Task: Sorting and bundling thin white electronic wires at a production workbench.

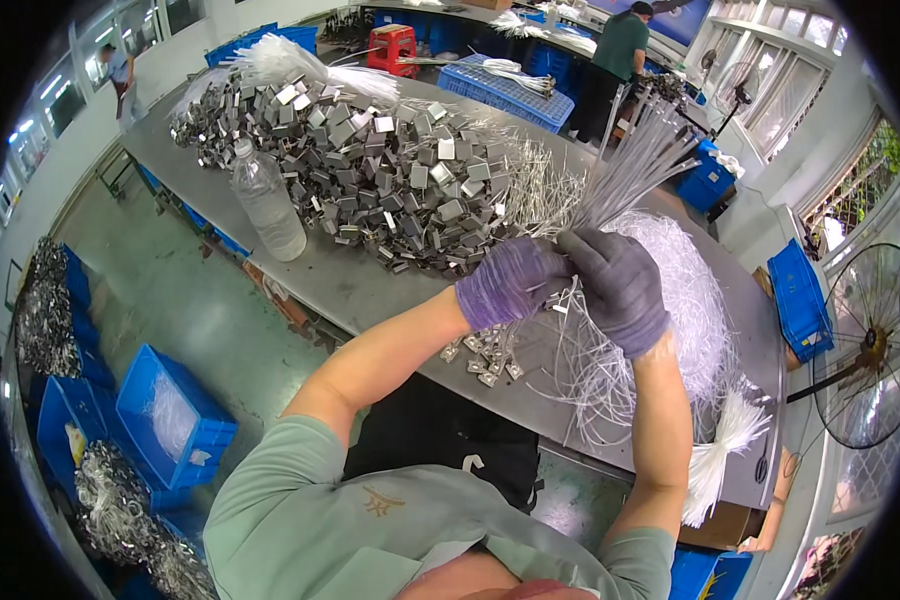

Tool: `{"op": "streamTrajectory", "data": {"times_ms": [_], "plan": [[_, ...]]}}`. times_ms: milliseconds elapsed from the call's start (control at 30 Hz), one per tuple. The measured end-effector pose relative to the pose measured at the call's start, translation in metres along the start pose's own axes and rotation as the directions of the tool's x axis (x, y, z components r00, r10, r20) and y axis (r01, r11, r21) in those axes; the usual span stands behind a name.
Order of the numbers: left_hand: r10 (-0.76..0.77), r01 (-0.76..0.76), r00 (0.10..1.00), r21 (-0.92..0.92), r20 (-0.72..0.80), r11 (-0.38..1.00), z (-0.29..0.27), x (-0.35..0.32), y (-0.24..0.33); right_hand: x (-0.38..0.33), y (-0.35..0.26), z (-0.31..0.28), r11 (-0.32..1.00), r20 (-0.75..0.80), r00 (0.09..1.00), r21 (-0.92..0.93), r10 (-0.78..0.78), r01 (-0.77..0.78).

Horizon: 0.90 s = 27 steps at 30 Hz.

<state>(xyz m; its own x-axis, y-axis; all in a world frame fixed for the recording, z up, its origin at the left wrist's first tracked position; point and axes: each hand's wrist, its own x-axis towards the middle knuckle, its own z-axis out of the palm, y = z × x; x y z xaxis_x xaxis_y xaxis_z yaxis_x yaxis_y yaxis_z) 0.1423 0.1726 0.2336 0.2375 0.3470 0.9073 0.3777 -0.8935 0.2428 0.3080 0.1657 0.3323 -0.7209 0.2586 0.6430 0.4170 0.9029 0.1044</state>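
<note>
My left hand (515, 283), in a purple knit glove, is closed, its fingertips meeting those of my right hand (615, 285). Whatever the left fingers pinch is hidden. The dark grey-gloved right hand is closed around the lower end of a bundle of thin, translucent strips (638, 160), which fans up and away to the right. Loose white strips (595, 370) trail below the hands. Just beyond the left hand lies a big heap of small grey metal box-shaped pieces (370, 165). Several small flat metal pieces (487, 355) lie below my left wrist.
A clear plastic bottle (267, 205) stands at the table's (345, 300) left edge. Tangled white strips (685, 290) pile up at right, above a tied white bundle (725, 450). A fan (865, 345) stands far right. Blue bins (175, 415) sit on the left floor. Another person (620, 65) stands behind.
</note>
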Motion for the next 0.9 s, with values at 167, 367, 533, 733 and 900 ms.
{"op": "streamTrajectory", "data": {"times_ms": [167, 367, 533, 733, 900], "plan": [[-0.482, 0.458, 0.871, -0.513, 0.095, 0.726, 0.0, -0.022, 0.002, -0.023, 0.006, 0.027, 0.985, -0.036, 0.993, 0.14, 0.108, -0.102], [-0.713, 0.651, 0.659, -0.654, 0.237, 0.385, -0.01, -0.014, 0.006, -0.024, -0.016, 0.026, 0.933, 0.0, 0.949, 0.183, 0.314, -0.309], [-0.651, 0.616, 0.742, -0.543, 0.159, 0.57, -0.015, -0.009, 0.008, -0.03, -0.015, 0.037, 0.811, 0.222, 0.833, 0.205, 0.507, -0.548], [-0.46, 0.44, 0.888, -0.303, 0.007, 0.845, -0.009, -0.012, 0.005, -0.028, -0.008, 0.037, 0.818, 0.196, 0.829, 0.156, 0.524, -0.554], [-0.151, 0.232, 0.916, 0.185, -0.37, 0.955, 0.013, -0.013, -0.012, -0.02, -0.013, 0.034, 0.873, 0.229, 0.85, 0.004, 0.474, -0.488]]}}
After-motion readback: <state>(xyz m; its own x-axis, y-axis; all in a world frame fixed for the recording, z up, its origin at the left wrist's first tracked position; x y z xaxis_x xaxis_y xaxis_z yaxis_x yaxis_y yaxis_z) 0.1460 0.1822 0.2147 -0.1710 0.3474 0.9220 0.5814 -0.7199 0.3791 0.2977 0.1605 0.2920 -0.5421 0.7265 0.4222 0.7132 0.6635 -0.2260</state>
